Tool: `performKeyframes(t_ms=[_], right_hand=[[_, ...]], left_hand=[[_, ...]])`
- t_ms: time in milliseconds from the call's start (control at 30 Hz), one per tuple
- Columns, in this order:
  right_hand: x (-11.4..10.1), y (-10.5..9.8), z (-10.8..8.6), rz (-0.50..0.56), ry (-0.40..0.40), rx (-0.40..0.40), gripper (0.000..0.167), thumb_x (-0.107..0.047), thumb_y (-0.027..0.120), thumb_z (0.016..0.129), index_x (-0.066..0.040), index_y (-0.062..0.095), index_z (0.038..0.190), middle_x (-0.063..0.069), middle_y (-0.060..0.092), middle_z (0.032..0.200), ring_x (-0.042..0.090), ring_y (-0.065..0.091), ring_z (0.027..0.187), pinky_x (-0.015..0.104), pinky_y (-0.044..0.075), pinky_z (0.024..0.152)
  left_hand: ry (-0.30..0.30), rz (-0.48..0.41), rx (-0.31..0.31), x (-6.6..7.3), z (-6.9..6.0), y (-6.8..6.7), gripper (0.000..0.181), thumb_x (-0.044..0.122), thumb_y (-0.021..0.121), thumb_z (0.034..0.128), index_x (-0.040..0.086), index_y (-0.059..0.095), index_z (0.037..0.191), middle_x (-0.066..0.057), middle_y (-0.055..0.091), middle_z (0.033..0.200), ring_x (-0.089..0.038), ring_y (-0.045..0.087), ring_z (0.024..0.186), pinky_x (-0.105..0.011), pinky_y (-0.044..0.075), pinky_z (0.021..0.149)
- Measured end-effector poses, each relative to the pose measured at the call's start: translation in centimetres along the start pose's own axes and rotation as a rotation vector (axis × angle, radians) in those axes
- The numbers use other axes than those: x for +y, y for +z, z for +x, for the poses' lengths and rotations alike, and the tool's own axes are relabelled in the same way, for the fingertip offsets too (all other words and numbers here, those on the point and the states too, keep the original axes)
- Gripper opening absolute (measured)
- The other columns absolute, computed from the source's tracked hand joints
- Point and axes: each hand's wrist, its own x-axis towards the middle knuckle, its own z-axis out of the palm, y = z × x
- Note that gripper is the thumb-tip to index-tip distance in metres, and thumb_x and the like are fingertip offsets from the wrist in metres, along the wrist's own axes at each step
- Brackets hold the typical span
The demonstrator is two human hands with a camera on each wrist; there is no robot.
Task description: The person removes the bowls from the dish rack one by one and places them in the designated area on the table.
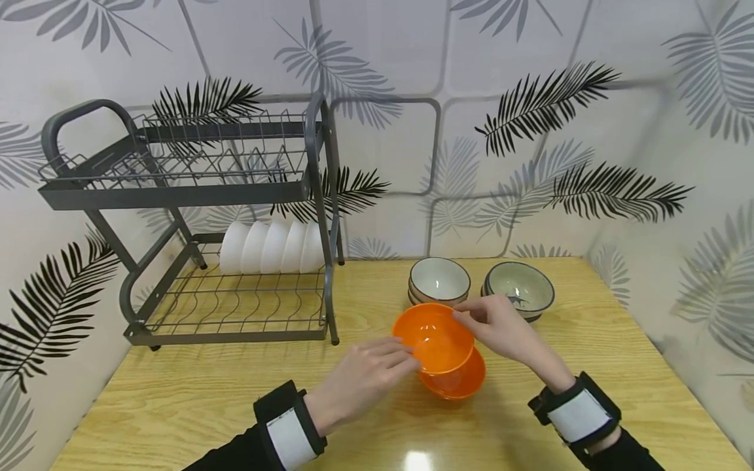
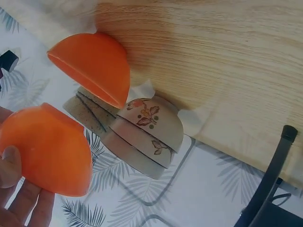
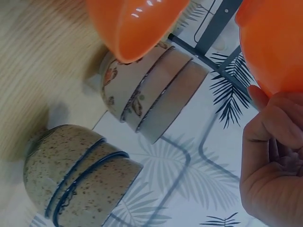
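An orange bowl [image 1: 436, 337] is held up by its sides between both hands. My left hand [image 1: 368, 373] grips its left side, thumb and fingers spread over the wall in the left wrist view. The right hand [image 1: 501, 326] pinches the opposite rim. Below it, another orange bowl [image 1: 464, 379] stands on the table, partly covered in the head view; the left wrist view shows this lower bowl [image 2: 97, 66] apart from the lifted one.
Behind the hands stand a stack of whitish flower-patterned bowls [image 1: 438, 278] and a stack of speckled greenish bowls [image 1: 521, 288]. At left, a two-tier dark dish rack [image 1: 230, 337] holds several white bowls [image 1: 234, 248] on edge on its lower tier. A patterned wall [image 1: 389, 59] closes the back.
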Motion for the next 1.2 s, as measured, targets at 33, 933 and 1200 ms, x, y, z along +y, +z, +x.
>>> performKeyframes(t_ms=[33,933,1200], right_hand=[[0.1,0.0,-0.1,-0.005,0.003,-0.001,0.024,-0.013,0.063,0.098,0.0,0.074,0.115,-0.006,0.04,0.058,0.005,0.036,0.051,0.018,0.027,0.048],[4.2,2.4,-2.3,-0.133,0.111,0.056,0.021,-0.006,0.06,0.097,0.004,0.07,0.113,0.0,0.06,0.069,0.01,0.046,0.056,0.019,0.037,0.048],[5.0,3.5,-2.4,-0.164,0.118,0.059,0.017,-0.004,0.062,0.095,0.002,0.071,0.109,-0.003,0.048,0.06,0.008,0.041,0.052,0.019,0.031,0.046]], left_hand=[[0.009,0.005,-0.004,0.0,0.1,0.1,0.021,0.008,0.073,0.0882,0.02,0.075,0.106,0.005,0.078,0.108,-0.008,0.073,0.101,-0.025,0.057,0.097],[0.005,0.023,-0.313,0.9,0.8,4.1,0.023,0.013,0.063,0.097,0.026,0.069,0.115,0.012,0.074,0.119,-0.007,0.067,0.119,-0.028,0.05,0.11],[-0.01,0.036,-0.401,1.1,0.4,4.7,0.026,0.018,0.061,0.0991,0.029,0.068,0.122,0.013,0.072,0.124,-0.008,0.064,0.125,-0.031,0.048,0.112]])
